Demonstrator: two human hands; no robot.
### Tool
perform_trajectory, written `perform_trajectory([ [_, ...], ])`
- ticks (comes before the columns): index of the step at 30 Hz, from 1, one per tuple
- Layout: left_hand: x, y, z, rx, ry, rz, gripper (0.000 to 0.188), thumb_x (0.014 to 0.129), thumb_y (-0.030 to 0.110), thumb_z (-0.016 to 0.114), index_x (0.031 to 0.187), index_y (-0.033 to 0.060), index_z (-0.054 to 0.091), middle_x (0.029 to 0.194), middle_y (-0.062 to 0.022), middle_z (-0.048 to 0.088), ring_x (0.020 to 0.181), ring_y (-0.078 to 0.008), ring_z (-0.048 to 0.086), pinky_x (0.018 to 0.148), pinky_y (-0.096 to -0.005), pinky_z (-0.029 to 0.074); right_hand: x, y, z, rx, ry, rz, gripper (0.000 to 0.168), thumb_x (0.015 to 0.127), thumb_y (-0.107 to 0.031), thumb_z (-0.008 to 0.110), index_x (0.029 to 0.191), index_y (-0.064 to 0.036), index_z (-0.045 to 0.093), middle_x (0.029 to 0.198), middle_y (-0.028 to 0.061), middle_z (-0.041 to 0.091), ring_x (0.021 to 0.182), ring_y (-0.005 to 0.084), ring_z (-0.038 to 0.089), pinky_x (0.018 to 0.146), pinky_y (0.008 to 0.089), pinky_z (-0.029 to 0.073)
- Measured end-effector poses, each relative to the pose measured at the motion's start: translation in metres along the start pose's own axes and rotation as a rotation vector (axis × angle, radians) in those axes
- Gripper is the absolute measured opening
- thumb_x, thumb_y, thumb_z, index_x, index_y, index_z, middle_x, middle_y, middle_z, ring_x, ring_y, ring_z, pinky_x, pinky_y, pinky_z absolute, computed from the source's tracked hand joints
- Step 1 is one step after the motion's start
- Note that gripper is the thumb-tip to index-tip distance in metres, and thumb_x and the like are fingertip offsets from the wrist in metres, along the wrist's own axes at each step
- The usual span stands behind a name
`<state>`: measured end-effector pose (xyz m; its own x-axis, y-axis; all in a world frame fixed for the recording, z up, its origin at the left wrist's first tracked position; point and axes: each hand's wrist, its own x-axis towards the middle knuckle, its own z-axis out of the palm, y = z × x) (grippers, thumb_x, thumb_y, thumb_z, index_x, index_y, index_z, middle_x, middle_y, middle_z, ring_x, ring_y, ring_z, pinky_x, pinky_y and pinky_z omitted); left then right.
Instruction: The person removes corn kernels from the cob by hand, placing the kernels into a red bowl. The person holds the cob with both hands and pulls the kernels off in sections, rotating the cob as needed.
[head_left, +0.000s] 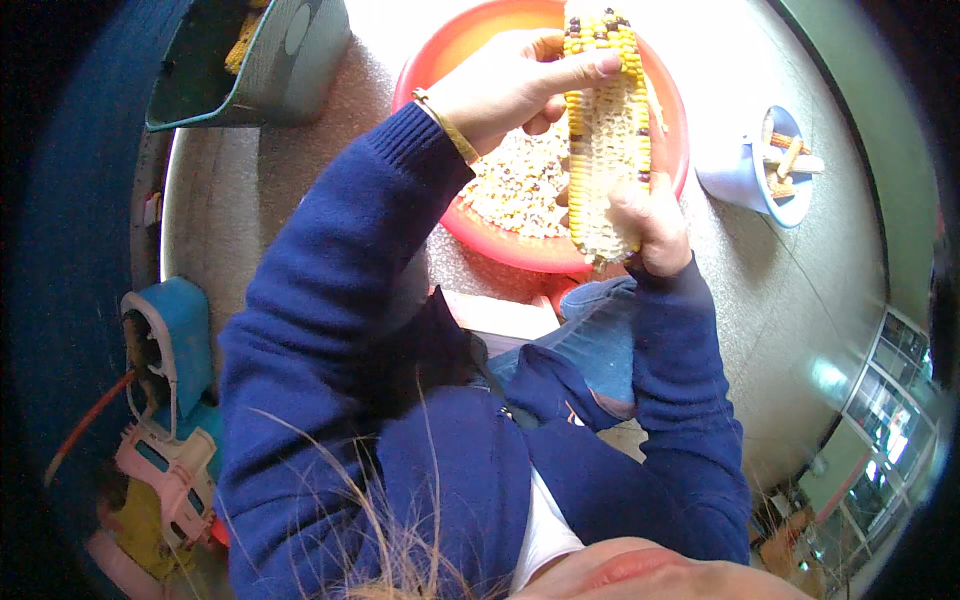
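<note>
A large ear of corn (609, 142) is held upright in the view between my two hands, over a red plastic basin (495, 244). Several rows along its middle are bare cob; yellow and dark kernels stay along both sides and at the far end. My left hand (510, 90) grips the upper part, its thumb lying across the kernels. Around the lower end is my right hand (654, 225), thumb on the stripped strip. Loose yellow, white and dark kernels (517, 184) lie in the basin. The fingers behind the ear are partly hidden.
A blue-white bucket (731, 174) at the right holds several stripped cobs (787, 161). At upper left stands a grey-green bin (300, 75) with corn ears (244, 45) inside. Blue and pink plastic items (169, 480) lie at lower left. Glass-paned windows or doors (889, 405) show at right.
</note>
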<state>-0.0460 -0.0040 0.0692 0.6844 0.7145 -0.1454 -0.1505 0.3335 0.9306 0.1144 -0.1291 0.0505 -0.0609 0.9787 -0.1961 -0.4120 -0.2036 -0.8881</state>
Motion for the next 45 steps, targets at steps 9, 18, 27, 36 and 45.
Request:
perform_trajectory([
  [9, -0.007, -0.007, 0.005, 0.130, 0.046, -0.063, 0.030, 0.092, 0.033, 0.053, 0.087, 0.0032, 0.058, 0.058, -0.0007, 0.048, 0.046, -0.0090, 0.047, 0.043, -0.0223, 0.038, -0.006, 0.002, 0.003, -0.355, 0.101, -0.146, 0.079, 0.079, -0.007, 0.056, 0.148, -0.012, 0.018, 0.138, 0.0189, 0.039, 0.120, 0.0265, 0.048, 0.099, 0.0375, 0.041],
  [18, 0.015, -0.048, -0.010, 0.572, 0.079, 0.100, 0.016, 0.084, 0.012, 0.051, 0.080, -0.0021, 0.057, 0.069, -0.0118, 0.056, 0.061, -0.0198, 0.059, 0.057, -0.0334, 0.052, -0.003, 0.004, 0.004, -0.465, 0.073, -0.199, 0.083, 0.074, -0.003, 0.067, 0.145, -0.007, 0.022, 0.130, 0.0143, 0.046, 0.115, 0.0219, 0.049, 0.097, 0.0333, 0.041],
  [27, 0.015, -0.029, -0.014, 0.051, 0.092, -0.107, 0.019, 0.085, 0.015, 0.056, 0.090, -0.0021, 0.063, 0.078, -0.0035, 0.059, 0.062, -0.0097, 0.055, 0.063, -0.0251, 0.052, 0.000, 0.003, 0.006, -0.518, 0.084, -0.218, 0.083, 0.074, -0.005, 0.069, 0.144, -0.007, 0.025, 0.124, 0.0154, 0.051, 0.108, 0.0220, 0.055, 0.092, 0.0327, 0.045],
  [36, 0.014, -0.038, -0.016, 0.140, 0.092, -0.100, 0.019, 0.090, 0.014, 0.051, 0.101, 0.0018, 0.061, 0.086, -0.0030, 0.063, 0.071, -0.0101, 0.059, 0.063, -0.0268, 0.050, 0.009, 0.013, -0.009, -1.028, 0.116, -0.334, 0.084, 0.074, -0.018, 0.072, 0.144, -0.013, 0.026, 0.126, 0.0194, 0.053, 0.113, 0.0303, 0.054, 0.096, 0.0380, 0.044],
  [45, 0.016, -0.035, -0.027, -0.207, -0.022, -0.134, 0.024, 0.096, 0.020, 0.043, 0.094, 0.0050, 0.061, 0.078, -0.0005, 0.060, 0.064, -0.0089, 0.055, 0.063, -0.0234, 0.048, 0.009, 0.015, -0.015, -0.994, 0.129, -0.356, 0.086, 0.071, -0.022, 0.073, 0.144, -0.016, 0.027, 0.133, 0.0202, 0.047, 0.126, 0.0352, 0.041, 0.105, 0.0394, 0.034],
])
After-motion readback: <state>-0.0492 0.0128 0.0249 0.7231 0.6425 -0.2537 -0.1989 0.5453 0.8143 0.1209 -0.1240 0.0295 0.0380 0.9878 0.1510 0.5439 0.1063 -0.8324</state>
